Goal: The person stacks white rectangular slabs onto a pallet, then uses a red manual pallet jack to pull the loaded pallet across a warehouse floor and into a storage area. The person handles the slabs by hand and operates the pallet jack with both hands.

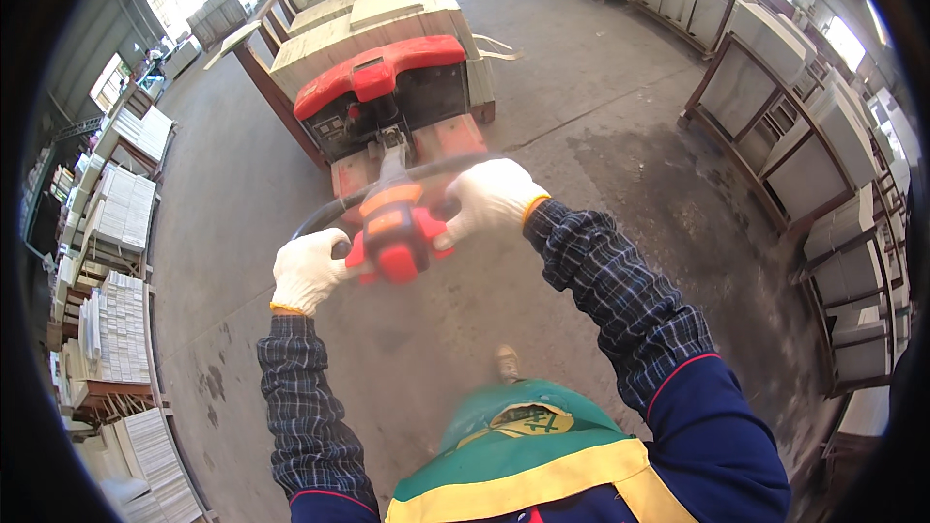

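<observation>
In front of me is a red and black powered pallet truck [387, 82], joined by a grey shaft to its control handle [392, 232]. My left hand [308, 271], in a white knit glove, is closed around the handle's left grip. On the right side, my gloved right hand [494, 201] wraps the other grip, its thumb near a red control. A dark curved bar passes just beyond both hands. Behind the truck's body stands a load of pale stone slabs [363, 24] in a brown frame. The truck's forks are hidden.
Racks of upright pale slabs [751, 87] line the right side. Along the left stand stacks of slabs and strips [121, 208]. A dark stain [668, 174] marks the concrete floor [228, 165] to my right. Bright daylight comes through an opening at the far left.
</observation>
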Available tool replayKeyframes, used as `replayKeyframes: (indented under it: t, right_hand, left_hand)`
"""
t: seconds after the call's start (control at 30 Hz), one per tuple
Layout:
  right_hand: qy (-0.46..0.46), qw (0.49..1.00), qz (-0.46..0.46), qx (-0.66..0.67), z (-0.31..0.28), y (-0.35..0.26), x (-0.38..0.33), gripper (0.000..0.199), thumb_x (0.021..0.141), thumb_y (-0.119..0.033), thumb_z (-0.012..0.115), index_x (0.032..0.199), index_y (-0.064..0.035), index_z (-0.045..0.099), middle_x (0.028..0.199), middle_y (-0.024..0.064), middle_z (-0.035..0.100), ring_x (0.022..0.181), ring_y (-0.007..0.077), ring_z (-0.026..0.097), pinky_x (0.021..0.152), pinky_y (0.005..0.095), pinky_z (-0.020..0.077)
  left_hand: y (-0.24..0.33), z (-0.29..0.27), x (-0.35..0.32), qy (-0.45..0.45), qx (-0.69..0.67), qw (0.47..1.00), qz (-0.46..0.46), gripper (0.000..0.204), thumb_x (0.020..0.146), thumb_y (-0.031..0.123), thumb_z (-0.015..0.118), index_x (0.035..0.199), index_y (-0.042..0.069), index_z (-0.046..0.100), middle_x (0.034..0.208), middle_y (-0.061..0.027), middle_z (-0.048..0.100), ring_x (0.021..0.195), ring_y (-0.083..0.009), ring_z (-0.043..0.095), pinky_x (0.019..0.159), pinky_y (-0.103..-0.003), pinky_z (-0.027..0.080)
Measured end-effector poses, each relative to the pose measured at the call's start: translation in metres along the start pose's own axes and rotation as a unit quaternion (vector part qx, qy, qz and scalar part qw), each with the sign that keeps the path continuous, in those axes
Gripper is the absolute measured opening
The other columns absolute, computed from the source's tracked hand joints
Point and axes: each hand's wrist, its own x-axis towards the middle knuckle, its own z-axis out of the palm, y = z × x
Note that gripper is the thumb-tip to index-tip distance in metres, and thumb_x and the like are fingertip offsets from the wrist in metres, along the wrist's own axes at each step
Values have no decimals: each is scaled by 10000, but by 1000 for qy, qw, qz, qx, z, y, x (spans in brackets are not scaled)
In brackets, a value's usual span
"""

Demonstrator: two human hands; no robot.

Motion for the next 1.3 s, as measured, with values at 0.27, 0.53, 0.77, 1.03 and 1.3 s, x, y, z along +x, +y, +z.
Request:
replayKeyframes:
  t: [0.27, 0.53, 0.77, 1.03, 1.3]
  right_hand:
    - [25, 1000, 17, -9, 1, -6, -33, 620, 696, -646, 828, 1070, -152, 848, 987, 133, 793, 940, 304, 752, 834, 421, 569]
    - [-12, 996, 43, -81, 8, -14, -34, 728, 697, -712, 816, 1133, -130, 829, 1036, 153, 795, 985, 329, 751, 880, 432, 569]
    - [-33, 996, 58, -67, 14, -16, -57, 749, 715, -716, 808, 1118, -84, 817, 1054, 177, 784, 1007, 358, 739, 890, 458, 560]
    - [-15, 999, 27, -28, 31, -29, -78, 721, 691, -714, 822, 1050, -89, 833, 964, 178, 783, 924, 348, 744, 839, 452, 562]
    - [-9, 1000, 7, -23, 27, -30, -99, 724, 706, -724, 782, 1142, -148, 836, 1015, 143, 798, 971, 334, 756, 875, 423, 583]
  left_hand:
    - [14, 9, -19, 11, 2, 1000, 28, 589, 764, 705, 798, 976, 155, 782, 868, -127, 752, 847, -348, 741, 751, -438, 565]
    - [11, 11, -25, -43, 10, 999, 7, 647, 743, 752, 801, 1001, 158, 791, 952, -75, 781, 941, -293, 747, 841, -419, 569]
    - [22, 19, -44, -42, -7, 999, 12, 708, 744, 822, 751, 984, 156, 791, 927, -53, 781, 922, -280, 745, 836, -414, 560]
    - [23, 16, -77, -91, 1, 996, -15, 705, 836, 770, 686, 1102, 124, 777, 1070, -110, 780, 1041, -319, 731, 897, -447, 545]
    - [46, 13, -93, -51, 14, 998, -36, 660, 731, 749, 812, 1020, 156, 785, 956, -96, 774, 947, -319, 732, 856, -437, 559]
